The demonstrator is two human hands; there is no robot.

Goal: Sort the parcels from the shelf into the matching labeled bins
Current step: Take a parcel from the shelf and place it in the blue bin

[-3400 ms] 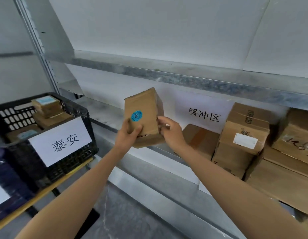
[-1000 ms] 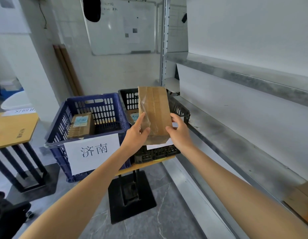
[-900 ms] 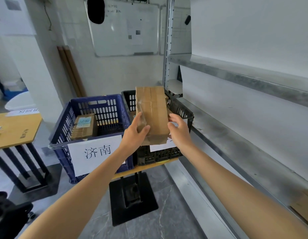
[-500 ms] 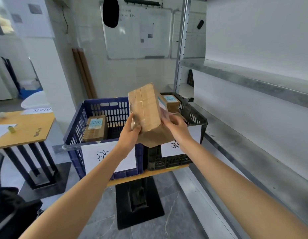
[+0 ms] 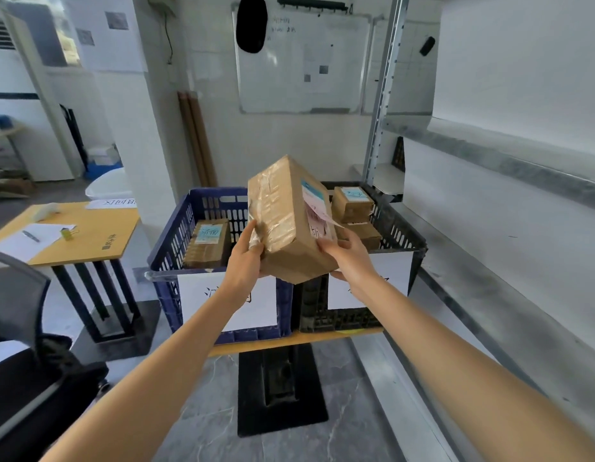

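Box [image 5: 291, 225]: taped, tilted, label facing right; held up between both hands, above where the two bins meet.
Left hand [image 5: 244, 261]: thumb and fingers grip the box's lower left edge.
Right hand [image 5: 347, 258]: fingers cupped on the box's lower right side.
Blue bin [image 5: 171, 248]: below the left hand, one parcel [image 5: 207, 241] inside.
Black bin [image 5: 406, 240]: just beyond the right hand, stacked parcels [image 5: 352, 203] inside.
Shelf [image 5: 489, 278]: right of the right hand.
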